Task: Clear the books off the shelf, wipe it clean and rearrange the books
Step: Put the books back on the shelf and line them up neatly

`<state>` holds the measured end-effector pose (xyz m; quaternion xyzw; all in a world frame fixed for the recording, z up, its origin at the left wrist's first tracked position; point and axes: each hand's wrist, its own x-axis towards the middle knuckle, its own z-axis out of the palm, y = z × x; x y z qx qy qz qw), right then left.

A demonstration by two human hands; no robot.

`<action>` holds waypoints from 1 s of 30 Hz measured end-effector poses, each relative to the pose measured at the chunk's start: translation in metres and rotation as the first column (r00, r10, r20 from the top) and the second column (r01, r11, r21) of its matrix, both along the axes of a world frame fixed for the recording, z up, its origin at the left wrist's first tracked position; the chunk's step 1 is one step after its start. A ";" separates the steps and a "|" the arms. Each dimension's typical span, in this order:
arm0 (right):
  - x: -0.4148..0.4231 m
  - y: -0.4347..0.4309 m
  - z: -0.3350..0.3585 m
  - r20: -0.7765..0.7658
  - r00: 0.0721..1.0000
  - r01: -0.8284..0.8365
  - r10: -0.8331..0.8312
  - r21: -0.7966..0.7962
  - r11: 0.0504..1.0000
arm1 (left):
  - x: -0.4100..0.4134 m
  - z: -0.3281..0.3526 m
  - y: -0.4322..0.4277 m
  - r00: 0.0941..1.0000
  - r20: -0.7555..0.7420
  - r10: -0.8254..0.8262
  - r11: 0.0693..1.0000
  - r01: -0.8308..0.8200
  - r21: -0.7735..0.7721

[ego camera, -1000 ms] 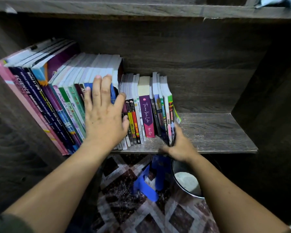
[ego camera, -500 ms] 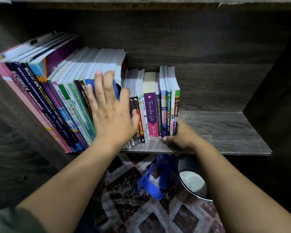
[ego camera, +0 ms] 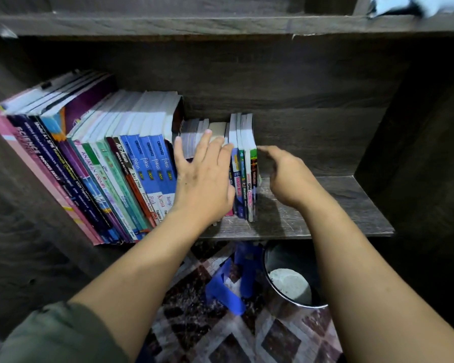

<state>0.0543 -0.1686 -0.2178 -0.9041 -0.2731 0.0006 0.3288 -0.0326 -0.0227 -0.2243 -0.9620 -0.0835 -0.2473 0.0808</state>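
Where the left hand [ego camera: 203, 184] lies flat with straight fingers, gripping nothing, it covers the spines of the short books [ego camera: 243, 179] — only the rightmost few show. Tall workbooks [ego camera: 110, 163] lean left beside them, all on the wooden shelf [ego camera: 338, 205]. The right hand [ego camera: 290, 176] hovers just beside the last book, motion-blurred — whether it is loose or clenched I cannot tell. A pale cloth [ego camera: 417, 6] on the shelf above is cut off at the top.

Patterned brown-and-white floor [ego camera: 233, 341], dim light
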 end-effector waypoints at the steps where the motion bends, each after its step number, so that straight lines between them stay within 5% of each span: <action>1: 0.000 -0.003 0.000 0.006 1.000 0.005 -0.005 -0.028 1.000 | 0.002 0.001 -0.003 0.999 -0.019 -0.027 0.999 0.026 -0.044; 5: 0.000 -0.015 -0.001 0.004 1.000 -0.021 0.022 -0.027 0.999 | 0.008 0.001 -0.010 0.995 -0.060 -0.081 0.985 0.071 -0.157; 15: -0.007 -0.006 -0.007 0.154 0.981 -0.125 0.116 0.048 0.991 | 0.011 0.005 -0.013 0.982 0.153 -0.107 0.962 0.141 -0.232; 21: -0.004 -0.001 -0.017 0.283 0.959 0.051 0.025 -0.257 0.965 | 0.007 0.002 -0.012 0.995 -0.005 -0.103 0.977 0.100 -0.189; 26: 0.011 -0.016 -0.087 0.035 0.998 0.069 -0.060 -0.554 0.830 | 0.007 0.003 -0.012 0.989 -0.076 -0.128 0.976 0.112 -0.189; 30: 0.014 -0.027 -0.140 -0.052 0.998 -0.012 -0.023 -0.595 0.803 | 0.009 -0.001 -0.011 0.987 -0.049 -0.152 0.963 0.137 -0.234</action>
